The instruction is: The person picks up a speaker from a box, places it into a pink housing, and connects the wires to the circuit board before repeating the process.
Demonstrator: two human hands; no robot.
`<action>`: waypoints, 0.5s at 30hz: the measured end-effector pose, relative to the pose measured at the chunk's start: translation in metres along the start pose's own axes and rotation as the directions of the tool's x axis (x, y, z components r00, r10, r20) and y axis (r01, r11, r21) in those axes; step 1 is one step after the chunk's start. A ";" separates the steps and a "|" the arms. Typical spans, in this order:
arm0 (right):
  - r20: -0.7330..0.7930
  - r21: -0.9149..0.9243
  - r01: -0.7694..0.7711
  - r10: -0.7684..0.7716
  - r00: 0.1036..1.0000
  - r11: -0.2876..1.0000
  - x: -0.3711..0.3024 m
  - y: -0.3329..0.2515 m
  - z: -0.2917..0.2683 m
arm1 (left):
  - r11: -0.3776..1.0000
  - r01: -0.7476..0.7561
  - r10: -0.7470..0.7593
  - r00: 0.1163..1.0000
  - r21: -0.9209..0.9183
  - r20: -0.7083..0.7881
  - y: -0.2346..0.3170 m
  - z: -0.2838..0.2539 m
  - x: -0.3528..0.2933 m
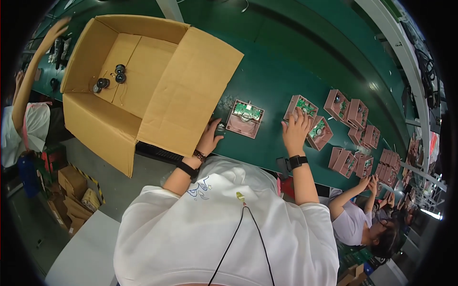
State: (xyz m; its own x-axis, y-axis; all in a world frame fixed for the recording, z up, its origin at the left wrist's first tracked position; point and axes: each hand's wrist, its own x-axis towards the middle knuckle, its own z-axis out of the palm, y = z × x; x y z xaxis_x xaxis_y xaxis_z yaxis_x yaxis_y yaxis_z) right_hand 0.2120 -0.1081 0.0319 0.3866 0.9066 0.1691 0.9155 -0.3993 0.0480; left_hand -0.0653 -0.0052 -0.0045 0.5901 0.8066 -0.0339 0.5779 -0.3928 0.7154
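At the table's edge, beside the cardboard box, my left hand (208, 139) has its thumb and fingers curled around a small round metal-and-dark part (220, 127); the flap hides some of its fingers. Just right of that part lies an open pink plastic housing (244, 128) with a green circuit board (247, 112) and a loop of wire inside. Further right, my right hand (296, 129) rests with fingers spread on another pink housing (289, 112) holding a green board. A third pink housing (326, 141) with a board sits against that hand's right side.
A large open cardboard box (164, 100) at left contains several round black parts (120, 71) with wires. More pink housings (347, 112) cover the green table (272, 148) toward the right. A co-worker (355, 219) sits at right; another person's arm (31, 81) reaches up at far left.
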 end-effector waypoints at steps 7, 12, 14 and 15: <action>0.061 0.411 0.101 -0.137 0.989 0.906 -0.016 -0.081 -0.015 | 0.987 0.103 -0.115 0.989 -0.122 -0.096 -0.046 0.039 -0.002; 0.077 0.392 0.163 -0.209 0.975 0.905 -0.009 -0.085 -0.007 | 0.742 0.245 -0.233 0.967 -0.624 0.101 -0.051 0.033 -0.021; 0.099 0.381 0.160 -0.212 0.972 0.911 -0.010 -0.078 -0.005 | 0.558 0.385 -0.243 0.923 -0.735 0.299 -0.024 0.013 -0.023; 0.110 0.374 0.160 -0.215 0.970 0.914 -0.012 -0.075 -0.005 | 0.453 0.455 -0.228 0.891 -0.767 0.393 -0.012 0.005 -0.022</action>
State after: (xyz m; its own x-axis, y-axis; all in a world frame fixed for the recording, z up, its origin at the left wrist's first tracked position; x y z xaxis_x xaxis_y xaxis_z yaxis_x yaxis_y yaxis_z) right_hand 0.1383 -0.0895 0.0318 0.1908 0.9806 0.0453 0.9397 -0.1691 -0.2974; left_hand -0.0824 -0.0209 -0.0158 0.6154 0.6342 -0.4681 0.0981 0.5276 0.8438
